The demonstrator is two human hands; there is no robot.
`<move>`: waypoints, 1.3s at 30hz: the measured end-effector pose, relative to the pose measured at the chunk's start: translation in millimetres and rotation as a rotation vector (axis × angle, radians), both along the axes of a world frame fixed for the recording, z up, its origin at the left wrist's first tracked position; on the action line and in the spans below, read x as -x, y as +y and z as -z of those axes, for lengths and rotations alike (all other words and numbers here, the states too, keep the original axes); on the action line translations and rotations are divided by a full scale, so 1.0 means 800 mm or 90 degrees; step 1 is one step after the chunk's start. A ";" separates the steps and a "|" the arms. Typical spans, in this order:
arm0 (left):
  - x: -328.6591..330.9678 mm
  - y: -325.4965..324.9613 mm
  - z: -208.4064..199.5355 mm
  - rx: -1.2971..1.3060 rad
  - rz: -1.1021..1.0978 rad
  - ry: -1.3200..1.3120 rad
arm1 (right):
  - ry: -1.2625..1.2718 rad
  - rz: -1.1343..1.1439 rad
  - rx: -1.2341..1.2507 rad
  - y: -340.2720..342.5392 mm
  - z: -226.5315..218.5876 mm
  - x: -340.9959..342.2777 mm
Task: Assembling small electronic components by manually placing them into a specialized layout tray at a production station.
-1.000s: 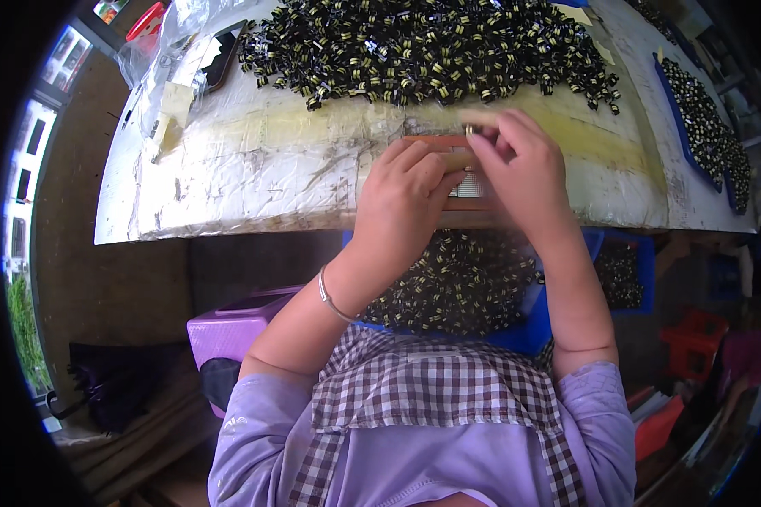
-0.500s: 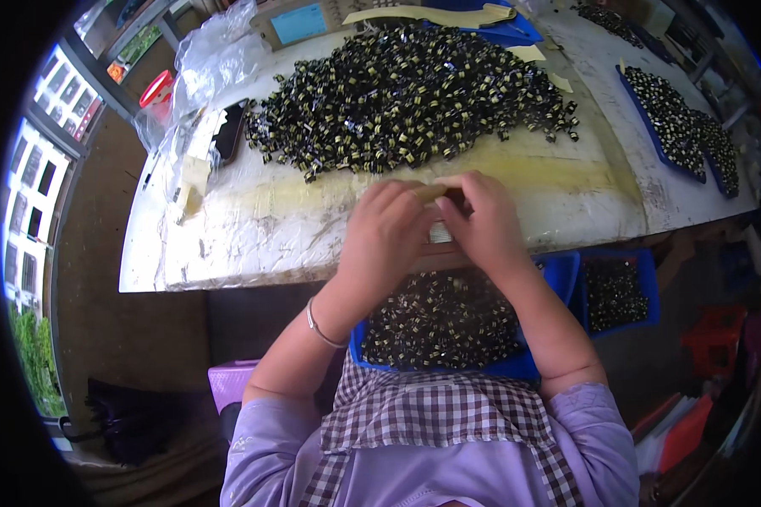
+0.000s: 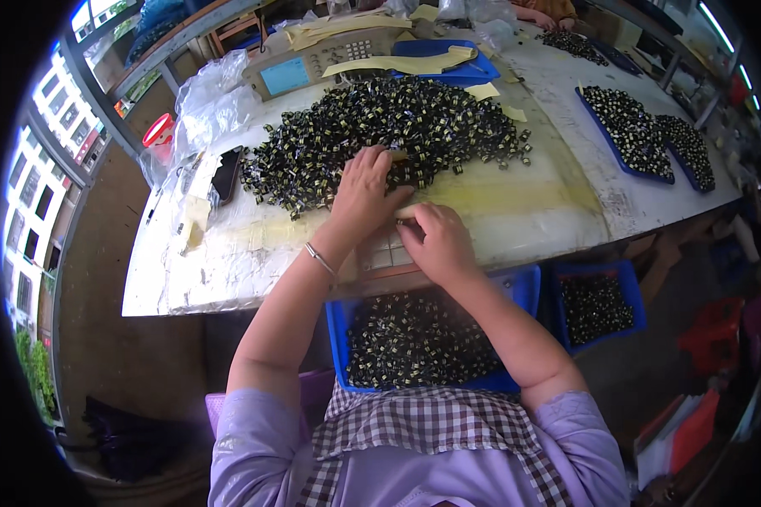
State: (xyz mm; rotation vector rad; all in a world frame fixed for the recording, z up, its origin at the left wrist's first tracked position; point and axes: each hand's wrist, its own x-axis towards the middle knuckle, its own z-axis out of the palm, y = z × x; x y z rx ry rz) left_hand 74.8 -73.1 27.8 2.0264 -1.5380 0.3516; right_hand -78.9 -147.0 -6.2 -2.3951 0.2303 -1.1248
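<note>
Right hand (image 3: 438, 243) between pile (image 3: 448, 127) and table edge (image 3: 203, 308)

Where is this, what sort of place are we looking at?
Probably a small workshop or factory room. There's a pile of small black-and-yellow parts on a big worktable, a blue bin of more parts below, and a boxy machine with a screen.

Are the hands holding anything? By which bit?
The right hand seems to pinch a small piece, part unclear. Whether the left hand holds anything can't be told.
</note>
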 end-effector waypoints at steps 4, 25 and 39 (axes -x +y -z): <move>0.018 0.029 0.017 0.017 -0.060 -0.154 | -0.028 -0.030 -0.018 0.000 0.000 0.000; 0.157 0.292 0.210 0.197 -0.033 1.340 | -0.069 -0.032 -0.029 -0.005 0.006 -0.010; 0.167 0.297 0.210 0.182 -0.101 1.343 | 0.062 -0.018 -0.017 -0.005 0.007 -0.009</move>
